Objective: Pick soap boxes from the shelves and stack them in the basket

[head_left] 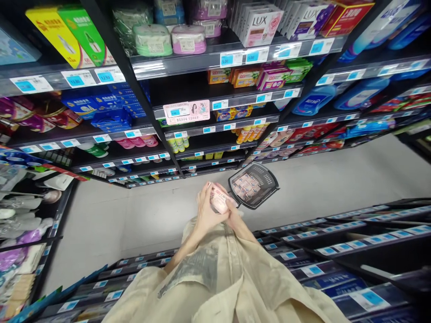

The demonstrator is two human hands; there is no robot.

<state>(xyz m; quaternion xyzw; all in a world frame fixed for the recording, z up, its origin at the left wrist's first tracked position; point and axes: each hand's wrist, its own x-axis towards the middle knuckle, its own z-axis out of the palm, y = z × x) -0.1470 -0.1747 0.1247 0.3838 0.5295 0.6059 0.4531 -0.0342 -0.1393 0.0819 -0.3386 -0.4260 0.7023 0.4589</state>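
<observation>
In front of my waist, my left hand [206,205] and my right hand [233,214] both hold a pink packaged soap bar [219,200]. My left fingers wrap its left side, and my right thumb and fingers grip its lower right end. Red lettering and a dark butterfly-like mark show on the wrapper. Just beyond my right hand stands a dark shopping basket [271,180] with perforated walls. Several similar pink packs [247,184] lie in rows across its bottom.
Ahead rise shop shelves [161,67] with boxed soaps [259,24], soap dishes [188,39] and blue detergent bottles [314,99]. A pink shelf sign [186,111] hangs on one edge. More shelving [289,255] stands close behind me, and a display rack [54,224] is at left. Grey floor [151,211] lies between.
</observation>
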